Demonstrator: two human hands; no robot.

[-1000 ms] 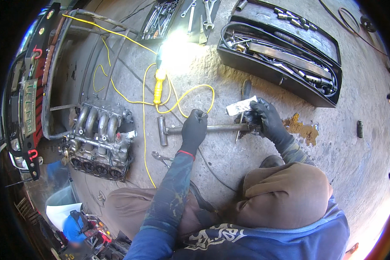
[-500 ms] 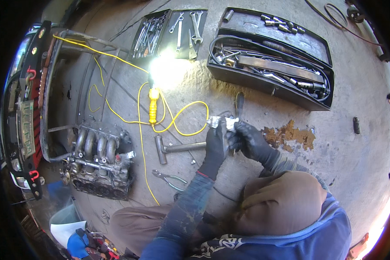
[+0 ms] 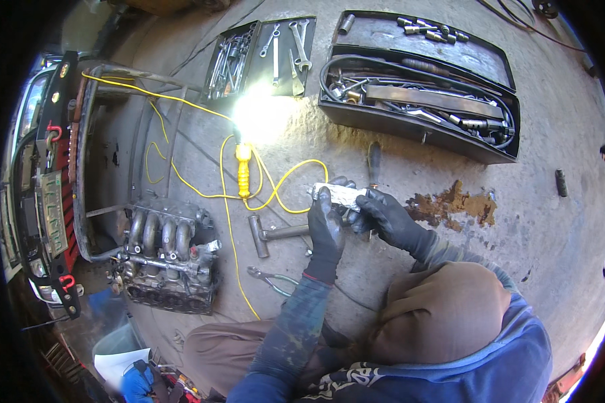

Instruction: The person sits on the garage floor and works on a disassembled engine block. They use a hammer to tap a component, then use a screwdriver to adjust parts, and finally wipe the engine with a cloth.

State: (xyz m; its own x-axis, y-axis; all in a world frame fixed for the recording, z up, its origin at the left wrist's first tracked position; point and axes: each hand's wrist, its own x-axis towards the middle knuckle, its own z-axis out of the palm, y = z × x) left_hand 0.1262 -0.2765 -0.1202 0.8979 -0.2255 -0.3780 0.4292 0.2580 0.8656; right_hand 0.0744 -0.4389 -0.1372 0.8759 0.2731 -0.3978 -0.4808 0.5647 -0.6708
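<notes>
Left hand [image 3: 327, 225], black-gloved, pinches left end of silver packet [image 3: 340, 195], thumb on near face; packet lies crosswise between both hands; screwdriver [image 3: 374, 164] on floor [image 3: 531, 262] just beyond; right hand [image 3: 391, 218], also gloved, pinches packet's right end, fingertips partly hidden; brown patch [image 3: 458, 203] farther right, then dark cylinder [image 3: 561, 183]

My left hand [image 3: 327, 225] and right hand [image 3: 395, 220] hid the far end of the hammer [image 3: 280, 233] and parts of the crumpled silver tube [image 3: 347, 195]; glare swallowed the head of the work lamp [image 3: 243, 171]
</notes>
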